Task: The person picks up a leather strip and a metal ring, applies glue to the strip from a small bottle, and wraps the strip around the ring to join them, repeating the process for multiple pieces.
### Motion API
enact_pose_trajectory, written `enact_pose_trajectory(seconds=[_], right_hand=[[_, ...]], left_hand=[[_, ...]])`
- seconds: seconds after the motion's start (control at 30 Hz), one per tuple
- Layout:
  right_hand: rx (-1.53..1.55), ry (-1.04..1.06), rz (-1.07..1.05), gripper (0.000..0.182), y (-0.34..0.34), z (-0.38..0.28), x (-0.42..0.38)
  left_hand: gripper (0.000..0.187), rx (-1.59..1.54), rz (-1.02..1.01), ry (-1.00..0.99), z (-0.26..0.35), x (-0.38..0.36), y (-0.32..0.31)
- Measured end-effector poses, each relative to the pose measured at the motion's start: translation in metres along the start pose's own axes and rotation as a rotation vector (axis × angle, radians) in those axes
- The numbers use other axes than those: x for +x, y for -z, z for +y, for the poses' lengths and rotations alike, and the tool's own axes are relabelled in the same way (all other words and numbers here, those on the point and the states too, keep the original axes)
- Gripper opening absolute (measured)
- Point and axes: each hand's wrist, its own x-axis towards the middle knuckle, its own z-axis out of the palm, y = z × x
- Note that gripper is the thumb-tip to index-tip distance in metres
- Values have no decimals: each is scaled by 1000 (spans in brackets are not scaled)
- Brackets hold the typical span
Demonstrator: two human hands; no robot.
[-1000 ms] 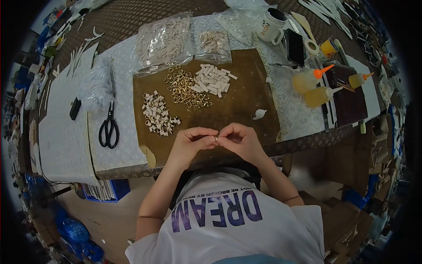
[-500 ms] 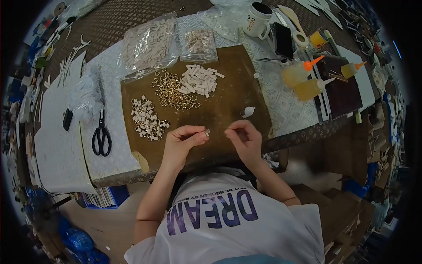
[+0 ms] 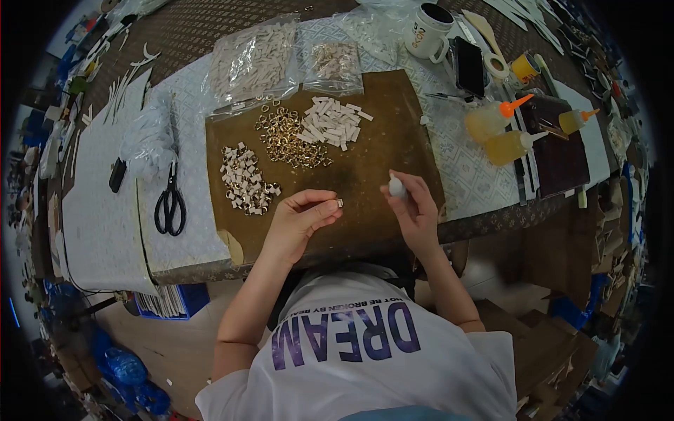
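My left hand (image 3: 303, 219) pinches a small white strip piece (image 3: 340, 203) between thumb and fingertips, over the front of the brown mat (image 3: 365, 224). Any ring on that piece is too small to make out. To its right, my right hand (image 3: 415, 214) grips a small white squeeze bottle (image 3: 397, 186) with a narrow tip. Beyond the hands lie a pile of gold metal rings (image 3: 284, 137) and a pile of loose white strips (image 3: 331, 123). Left of them is a heap of white strips looped on rings (image 3: 244, 179).
Two clear bags of small parts, a larger bag (image 3: 253, 56) and a smaller bag (image 3: 333, 64), lie at the mat's back edge. Black scissors (image 3: 170, 203) rest on the left. A mug (image 3: 427, 34), a phone (image 3: 468, 67) and yellowish squeeze bottles (image 3: 507, 147) stand or lie on the right.
My right hand has picked up the small white bottle that lay on the mat. My left hand keeps its pinch on the small piece. The whole view has shifted slightly.
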Motion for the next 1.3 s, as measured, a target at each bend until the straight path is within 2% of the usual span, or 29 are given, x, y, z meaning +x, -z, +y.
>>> enact_pose_trajectory(seconds=[0.1, 0.3, 0.7, 1.1, 1.2, 1.3], right_hand=[[-367, 89, -151, 35, -1, -22, -3], [-491, 230, -180, 38, -8, -34, -7], [-552, 212, -196, 35, -13, -40, -7], [-657, 232, -339, 33, -15, -51, -3], [-634, 121, -360, 33, -14, -50, -2], [-473, 11, -323, 28, -12, -43, 3]], left_hand=[[20, 21, 8, -21, 0, -2, -2], [21, 33, 29, -48, 0, -6, -4], [20, 116, 29, -94, -1, -10, -4], [18, 243, 13, -113, -7, -8, 2], [18, 154, 29, -58, -9, -8, 5], [21, -21, 34, 21, -7, -9, 6]])
